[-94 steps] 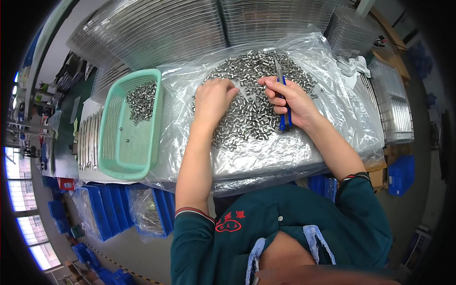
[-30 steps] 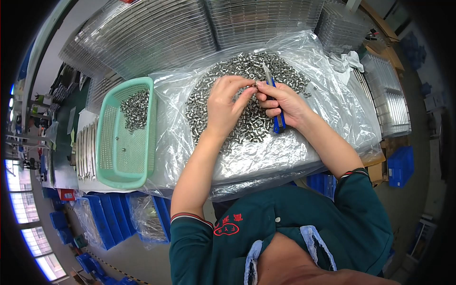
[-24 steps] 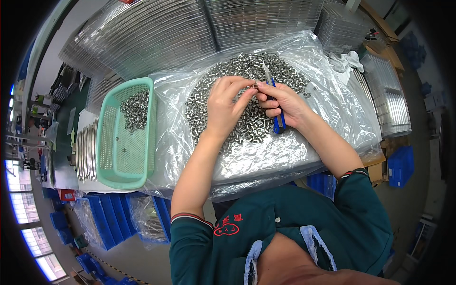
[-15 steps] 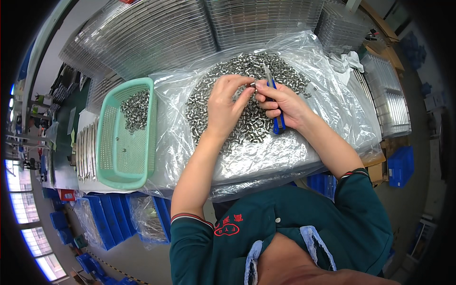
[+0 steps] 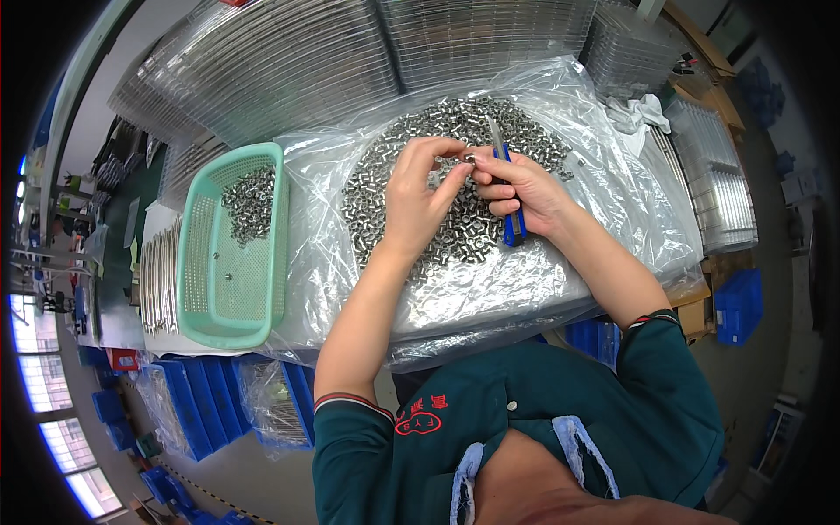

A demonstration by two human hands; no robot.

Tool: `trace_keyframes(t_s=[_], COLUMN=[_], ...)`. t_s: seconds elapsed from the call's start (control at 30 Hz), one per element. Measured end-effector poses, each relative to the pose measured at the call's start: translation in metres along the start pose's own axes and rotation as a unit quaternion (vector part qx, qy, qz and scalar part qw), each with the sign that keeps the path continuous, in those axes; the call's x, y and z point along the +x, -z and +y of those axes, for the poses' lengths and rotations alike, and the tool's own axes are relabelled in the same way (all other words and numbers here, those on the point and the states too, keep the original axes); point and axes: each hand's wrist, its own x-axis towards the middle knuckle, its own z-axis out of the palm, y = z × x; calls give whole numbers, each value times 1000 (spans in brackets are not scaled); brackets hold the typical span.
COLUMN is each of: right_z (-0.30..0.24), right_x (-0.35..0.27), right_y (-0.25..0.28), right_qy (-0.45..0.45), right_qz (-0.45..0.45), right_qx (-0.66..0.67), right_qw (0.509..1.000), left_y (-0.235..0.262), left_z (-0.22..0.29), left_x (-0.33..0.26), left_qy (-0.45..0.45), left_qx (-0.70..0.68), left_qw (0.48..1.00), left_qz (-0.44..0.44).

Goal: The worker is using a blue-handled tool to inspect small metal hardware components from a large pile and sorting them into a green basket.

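Over a wide heap of small shiny metal parts [image 5: 464, 232], my two hands meet at the fingertips. My left hand [image 5: 418, 194] pinches one small metal part [image 5: 470, 160] between thumb and forefinger. My right hand [image 5: 529, 191] is closed around a blue utility knife [image 5: 514, 223], its blade out and pointing away from me. The right thumb and forefinger also touch the small part, whose exact shape is partly covered by fingers. A green plastic basket [image 5: 278, 254] stands left of the heap, with a smaller pile of metal parts [image 5: 251, 203] inside.
Clear plastic sheeting [image 5: 315, 210] lies under the heap. Stacks of transparent trays [image 5: 271, 70] line the back, with more trays [image 5: 717, 184] at the right beside a white cloth [image 5: 640, 114]. Blue bins [image 5: 197, 407] sit below the table's front left edge.
The small metal part has been turned slightly between the fingertips. The knife has shifted a little with my right hand; both arms stay nearly in place.
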Motion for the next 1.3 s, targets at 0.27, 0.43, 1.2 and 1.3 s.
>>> trace_keyframes(t_s=[0.27,0.43,1.2,1.3], right_z=[0,-1,-1,0], right_x=[0,-1,1,1], right_y=[-2,-6,-3,-3], right_qy=[-10,-12,-15,-10], right_qz=[-2,-6,6,3], right_qx=[-1,12,8,0], right_qw=[1000,1000,1000,1000], left_y=[1,12,28,27], left_z=[-3,-10,-32,-30], left_x=[-1,2,0,0], left_qy=[-28,84,71,71], left_qx=[33,-49,323,322], left_qw=[999,993,924,924], left_qz=[-7,65,-190,-194])
